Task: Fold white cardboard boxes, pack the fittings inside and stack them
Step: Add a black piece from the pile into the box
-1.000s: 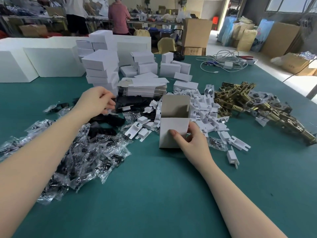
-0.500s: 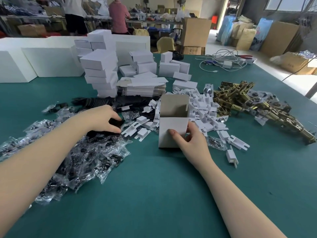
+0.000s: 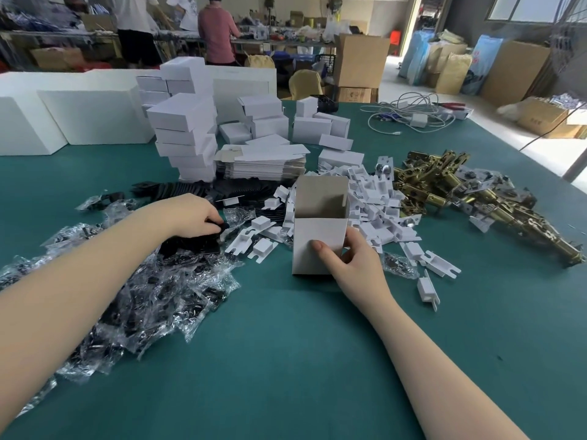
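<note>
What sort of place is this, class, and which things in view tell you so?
Probably a packing workshop: a stack of folded white boxes, a heap of brass fittings on a green table, and brown cartons behind.

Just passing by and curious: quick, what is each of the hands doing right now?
Left hand: fingers curled, pinching a black part from the pile.
Right hand: holding the open white box upright, thumb on its front.
</note>
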### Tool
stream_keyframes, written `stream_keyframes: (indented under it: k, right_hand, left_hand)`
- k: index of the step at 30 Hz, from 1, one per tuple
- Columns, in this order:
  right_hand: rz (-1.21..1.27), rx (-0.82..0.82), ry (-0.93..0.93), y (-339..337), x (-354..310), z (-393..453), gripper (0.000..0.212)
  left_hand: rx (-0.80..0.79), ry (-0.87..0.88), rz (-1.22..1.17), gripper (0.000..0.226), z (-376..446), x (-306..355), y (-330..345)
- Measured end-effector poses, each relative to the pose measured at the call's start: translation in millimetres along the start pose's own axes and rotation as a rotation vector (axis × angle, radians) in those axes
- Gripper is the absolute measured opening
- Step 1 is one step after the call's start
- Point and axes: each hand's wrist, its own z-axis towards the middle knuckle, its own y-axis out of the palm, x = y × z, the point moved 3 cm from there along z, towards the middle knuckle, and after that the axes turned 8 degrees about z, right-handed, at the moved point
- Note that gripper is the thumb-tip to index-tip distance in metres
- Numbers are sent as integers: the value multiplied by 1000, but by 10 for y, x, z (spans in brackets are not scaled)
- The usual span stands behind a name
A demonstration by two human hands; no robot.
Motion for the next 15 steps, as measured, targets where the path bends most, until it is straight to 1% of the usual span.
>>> stream_keyframes:
  k: [5,7,9,12,15]
  right_hand:
    - [15,-2,0,0,-5,-1,35]
    - [20,-4,3,-1,-5,0,36]
    - [19,-7,11,0,1,5,38]
    - [26,-6,15,3,3,14,38]
    - [35,-9,14,6,1,15,35]
  left_hand:
    - [-56,-70,43,46,46,74,-17]
    - [-29,-122,72,48,50,97,-13]
    - [24,-175,47,44,52,108,-20]
    - [23,-238,-88,44,70,117,-31]
    - [10,-293,-341,50,80,74,-14]
